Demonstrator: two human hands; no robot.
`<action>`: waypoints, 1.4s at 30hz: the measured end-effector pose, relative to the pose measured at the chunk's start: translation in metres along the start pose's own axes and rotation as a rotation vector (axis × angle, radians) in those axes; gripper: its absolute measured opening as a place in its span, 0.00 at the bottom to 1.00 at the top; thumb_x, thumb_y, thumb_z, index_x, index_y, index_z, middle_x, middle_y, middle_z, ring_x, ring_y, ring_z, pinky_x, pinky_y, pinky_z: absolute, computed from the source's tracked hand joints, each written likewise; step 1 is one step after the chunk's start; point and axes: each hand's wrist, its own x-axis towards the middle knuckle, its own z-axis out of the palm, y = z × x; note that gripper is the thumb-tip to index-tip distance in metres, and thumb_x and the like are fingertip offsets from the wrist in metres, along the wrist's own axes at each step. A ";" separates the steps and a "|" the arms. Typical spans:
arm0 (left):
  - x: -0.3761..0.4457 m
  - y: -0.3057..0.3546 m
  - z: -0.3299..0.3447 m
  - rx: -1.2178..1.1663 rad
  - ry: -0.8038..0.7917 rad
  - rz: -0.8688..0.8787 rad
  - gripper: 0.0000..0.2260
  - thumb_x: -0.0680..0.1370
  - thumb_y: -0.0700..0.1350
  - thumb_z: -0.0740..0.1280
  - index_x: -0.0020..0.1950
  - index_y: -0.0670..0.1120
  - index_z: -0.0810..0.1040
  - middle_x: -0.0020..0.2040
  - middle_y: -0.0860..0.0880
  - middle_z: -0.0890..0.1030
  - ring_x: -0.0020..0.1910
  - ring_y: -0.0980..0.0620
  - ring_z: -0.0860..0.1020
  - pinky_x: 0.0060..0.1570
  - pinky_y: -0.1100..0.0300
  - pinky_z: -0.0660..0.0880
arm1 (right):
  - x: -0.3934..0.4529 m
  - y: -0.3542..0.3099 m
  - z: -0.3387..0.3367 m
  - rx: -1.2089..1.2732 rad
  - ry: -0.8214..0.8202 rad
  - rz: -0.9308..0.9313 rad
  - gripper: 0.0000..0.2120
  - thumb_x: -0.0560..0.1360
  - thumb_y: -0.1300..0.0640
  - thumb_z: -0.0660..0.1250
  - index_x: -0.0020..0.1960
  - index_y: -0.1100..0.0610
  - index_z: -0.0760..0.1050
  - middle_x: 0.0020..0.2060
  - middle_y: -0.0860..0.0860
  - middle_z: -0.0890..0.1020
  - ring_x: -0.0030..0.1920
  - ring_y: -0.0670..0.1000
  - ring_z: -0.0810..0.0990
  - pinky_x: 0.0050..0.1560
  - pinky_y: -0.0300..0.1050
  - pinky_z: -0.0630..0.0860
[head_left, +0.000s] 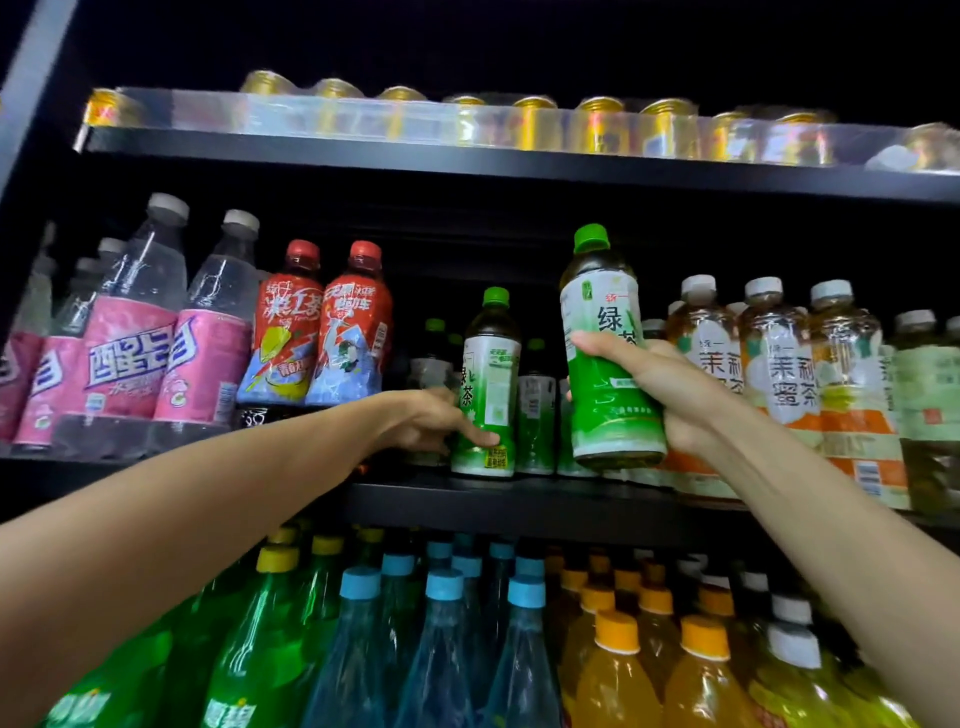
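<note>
The right hand (670, 395) wraps around the raised tea bottle (608, 364) at centre right, clear of the shelf (519, 499). The left hand (426, 421) grips the standing tea bottle (488, 384) at centre, thumb across its base. Stocking looks partway done, with one bottle seated and one to go. Both labels read 绿茶, and the neighbouring bottles (779, 384) to the right read 茉莉蜜茶.

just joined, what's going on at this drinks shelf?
A person is working on the green tea row on the middle shelf. The right hand holds the raised green tea bottle clear of the shelf, slightly tilted. The left hand grips the standing green tea bottle low down, with its base on the shelf. Red-label bottles stand to the left.
</note>
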 end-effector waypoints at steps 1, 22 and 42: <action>0.001 -0.002 0.000 0.027 0.055 0.004 0.47 0.50 0.48 0.85 0.65 0.41 0.72 0.62 0.44 0.79 0.62 0.46 0.76 0.65 0.51 0.70 | 0.003 0.000 0.000 -0.009 0.002 0.001 0.14 0.69 0.54 0.73 0.50 0.60 0.77 0.37 0.56 0.82 0.34 0.52 0.83 0.35 0.46 0.80; 0.010 -0.002 0.038 0.412 0.677 0.098 0.32 0.66 0.51 0.78 0.62 0.40 0.67 0.60 0.43 0.74 0.61 0.43 0.73 0.56 0.54 0.72 | 0.038 0.020 -0.009 0.057 0.108 0.075 0.25 0.66 0.53 0.76 0.58 0.63 0.75 0.42 0.59 0.83 0.36 0.55 0.84 0.37 0.51 0.81; 0.045 -0.005 0.033 0.548 0.662 0.060 0.39 0.67 0.48 0.77 0.68 0.40 0.58 0.63 0.40 0.72 0.62 0.40 0.73 0.55 0.51 0.73 | 0.043 0.027 -0.013 0.102 0.099 0.109 0.34 0.62 0.53 0.79 0.63 0.62 0.71 0.48 0.60 0.83 0.41 0.57 0.84 0.40 0.54 0.80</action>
